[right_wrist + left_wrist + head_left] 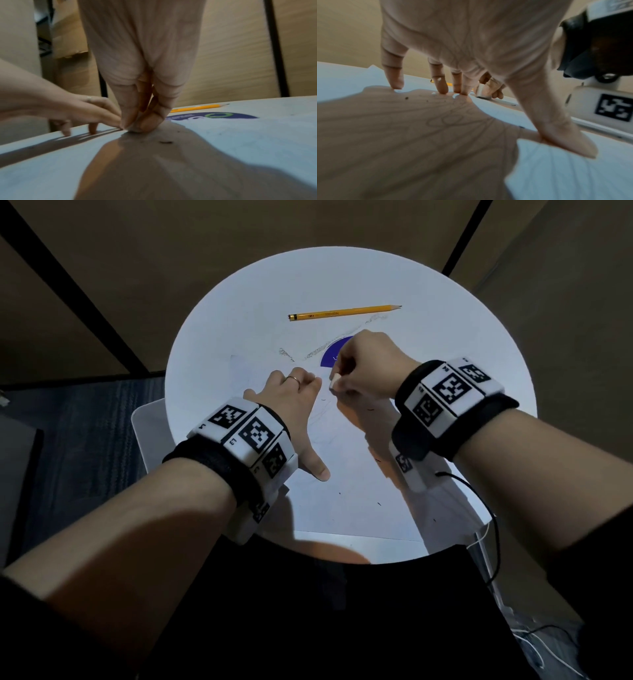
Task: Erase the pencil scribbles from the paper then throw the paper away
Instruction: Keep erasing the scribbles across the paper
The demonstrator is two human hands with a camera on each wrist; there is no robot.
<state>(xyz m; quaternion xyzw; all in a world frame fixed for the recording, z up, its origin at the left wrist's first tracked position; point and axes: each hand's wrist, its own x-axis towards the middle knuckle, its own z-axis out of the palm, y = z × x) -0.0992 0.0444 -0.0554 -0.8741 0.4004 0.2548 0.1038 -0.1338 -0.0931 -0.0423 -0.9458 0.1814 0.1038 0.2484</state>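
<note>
A white sheet of paper [346, 501] lies on the round white table [219, 313], with faint pencil scribbles [452, 120] under my hands. My left hand [291, 402] presses the paper flat with spread, straight fingers [395, 81] and thumb [570, 143]. My right hand [363, 368] pinches a small white eraser [335, 381] and holds its end down on the paper, right beside my left fingertips. In the right wrist view the eraser [135, 129] is mostly hidden by thumb and fingers. Dark eraser crumbs [165, 142] lie near it.
A yellow pencil [344, 312] lies at the far side of the table. A purple round logo [334, 354] shows partly behind my right hand. A white chair [150, 436] stands left, under the table edge. Cables [493, 542] hang at the right.
</note>
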